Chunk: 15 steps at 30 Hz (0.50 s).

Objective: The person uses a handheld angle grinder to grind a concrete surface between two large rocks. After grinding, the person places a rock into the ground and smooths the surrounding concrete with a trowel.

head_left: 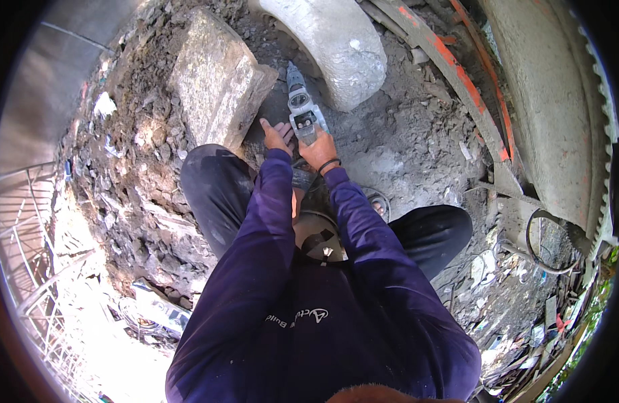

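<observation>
Grey drum [545,101] (tooth-edged), orange-streaked beam [457,72], pale lattice [54,285]

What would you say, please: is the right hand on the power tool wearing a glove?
No, the right hand gripping the power tool shows bare skin.

Our right hand [319,149] grips a power tool [301,101] | our left hand [276,138] spreads beside it | slab [212,67] toward the ground's [417,124] far-left corner
</observation>
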{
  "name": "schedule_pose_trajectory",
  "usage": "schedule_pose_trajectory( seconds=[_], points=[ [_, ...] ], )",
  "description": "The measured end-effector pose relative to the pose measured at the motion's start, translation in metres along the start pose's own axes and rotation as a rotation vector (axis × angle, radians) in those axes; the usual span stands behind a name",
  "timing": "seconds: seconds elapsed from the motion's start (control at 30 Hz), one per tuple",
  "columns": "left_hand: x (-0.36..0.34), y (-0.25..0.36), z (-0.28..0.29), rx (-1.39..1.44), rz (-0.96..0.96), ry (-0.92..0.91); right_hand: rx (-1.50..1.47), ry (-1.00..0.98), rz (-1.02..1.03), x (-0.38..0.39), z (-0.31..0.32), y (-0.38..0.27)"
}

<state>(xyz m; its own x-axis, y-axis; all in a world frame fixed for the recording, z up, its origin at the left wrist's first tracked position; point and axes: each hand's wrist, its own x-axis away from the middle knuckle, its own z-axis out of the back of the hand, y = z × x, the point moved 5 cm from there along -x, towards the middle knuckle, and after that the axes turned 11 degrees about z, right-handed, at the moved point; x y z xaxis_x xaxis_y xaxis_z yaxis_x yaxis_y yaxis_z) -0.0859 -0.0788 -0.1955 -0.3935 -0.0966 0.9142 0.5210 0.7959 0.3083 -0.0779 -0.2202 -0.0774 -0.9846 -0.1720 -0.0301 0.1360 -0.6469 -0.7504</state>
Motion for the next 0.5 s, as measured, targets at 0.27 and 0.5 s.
schedule_pose_trajectory(
  seconds=[0.27,0.5],
  points=[
    [0.111,-0.008,-0.039,-0.423,-0.372,-0.334,0.018,-0.011,-0.057,0.001,0.042,-0.027],
    [0.206,-0.037,-0.04,-0.609,-0.301,-0.483,-0.13,0.269,-0.031,0.055,0.096,-0.012]
  ],
)
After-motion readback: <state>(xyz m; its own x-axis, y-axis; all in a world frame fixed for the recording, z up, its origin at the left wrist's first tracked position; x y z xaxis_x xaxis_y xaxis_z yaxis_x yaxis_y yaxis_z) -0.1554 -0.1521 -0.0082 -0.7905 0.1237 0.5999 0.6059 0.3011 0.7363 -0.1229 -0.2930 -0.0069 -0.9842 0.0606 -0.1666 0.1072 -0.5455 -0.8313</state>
